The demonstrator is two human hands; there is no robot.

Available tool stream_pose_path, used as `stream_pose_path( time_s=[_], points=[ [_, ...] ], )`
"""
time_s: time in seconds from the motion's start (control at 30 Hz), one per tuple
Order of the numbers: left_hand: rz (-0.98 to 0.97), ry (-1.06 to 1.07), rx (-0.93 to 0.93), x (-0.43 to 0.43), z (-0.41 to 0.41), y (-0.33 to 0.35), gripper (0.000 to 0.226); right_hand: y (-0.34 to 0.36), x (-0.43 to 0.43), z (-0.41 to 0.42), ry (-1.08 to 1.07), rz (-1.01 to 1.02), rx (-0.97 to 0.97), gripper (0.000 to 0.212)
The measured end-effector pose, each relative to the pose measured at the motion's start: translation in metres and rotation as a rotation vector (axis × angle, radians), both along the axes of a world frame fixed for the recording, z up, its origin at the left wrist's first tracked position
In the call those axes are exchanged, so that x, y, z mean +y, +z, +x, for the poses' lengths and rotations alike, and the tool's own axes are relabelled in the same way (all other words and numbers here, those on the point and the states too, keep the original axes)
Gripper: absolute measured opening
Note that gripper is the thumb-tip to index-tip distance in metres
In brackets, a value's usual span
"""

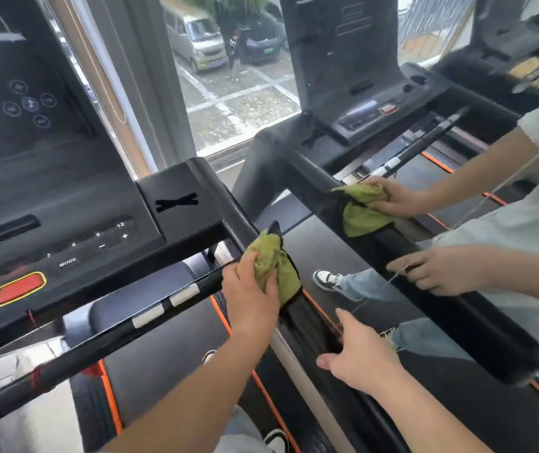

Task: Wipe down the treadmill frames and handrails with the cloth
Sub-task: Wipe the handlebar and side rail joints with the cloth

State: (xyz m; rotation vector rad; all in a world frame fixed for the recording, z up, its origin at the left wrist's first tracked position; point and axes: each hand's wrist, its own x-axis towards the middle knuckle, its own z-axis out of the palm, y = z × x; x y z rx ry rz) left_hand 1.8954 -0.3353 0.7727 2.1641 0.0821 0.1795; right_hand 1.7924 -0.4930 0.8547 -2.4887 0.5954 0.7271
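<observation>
At the left of the frame is the treadmill's screen (65, 191), with a red button (19, 289) low down. A thin bar (114, 335) runs under it, from the lower left up toward the middle.

In the middle, the left hand (248, 299) is squeezed tight round a green cloth (274, 259). The cloth is bunched up and pressed on the top end of the black rail (304, 322), right where the rail meets the screen's corner.

Just right of that, lower down, is the right hand (359, 361). Its fingers are spread apart and it holds nothing. The fingertips are by the rail, but I cannot tell if they touch it.

At the right there seems to be a mirror (376, 289). It shows the same two hands and cloth again.

I think the job now is wiping this rail. To do it well, open the cloth out a bit so more of it lies on the rail. Push down firmly and slide from the top end down toward the body in one long wipe. Wrap the cloth over the sides too, not just the top. The thin bar looks like it needs a wipe as well.
</observation>
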Motion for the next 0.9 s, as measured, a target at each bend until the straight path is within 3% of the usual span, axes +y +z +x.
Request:
stream_pose_path(
  time_s=[0.17,0.27,0.4,0.5,0.67,0.8,0.9],
  points=[
    [-0.259,0.071,0.284,-0.023,-0.109,-0.024,0.067,-0.002,0.003,-0.003,0.041,-0.001,-0.082,0.059],
    [-0.345,0.106,0.452,-0.029,-0.119,-0.025,0.064,-0.004,0.006,0.002,0.06,0.02,-0.103,0.051],
    [-0.391,0.278,0.522,-0.024,-0.043,-0.004,0.056,-0.002,0.011,0.006,0.1,-0.059,-0.069,0.068],
    [-0.37,0.373,0.569,-0.013,0.001,-0.002,0.056,-0.003,0.016,0.009,0.082,-0.112,-0.055,0.066],
    [-0.41,0.342,0.571,-0.034,-0.059,-0.022,0.05,-0.002,0.019,0.011,0.052,-0.125,-0.063,0.064],
    [-0.455,0.19,0.849,-0.042,-0.125,-0.042,0.048,-0.001,0.014,0.012,0.022,-0.065,-0.049,0.08],
    [-0.44,0.232,0.841,-0.03,-0.082,-0.034,0.041,-0.001,0.012,0.01,0.021,-0.025,-0.05,0.086]
  ],
)
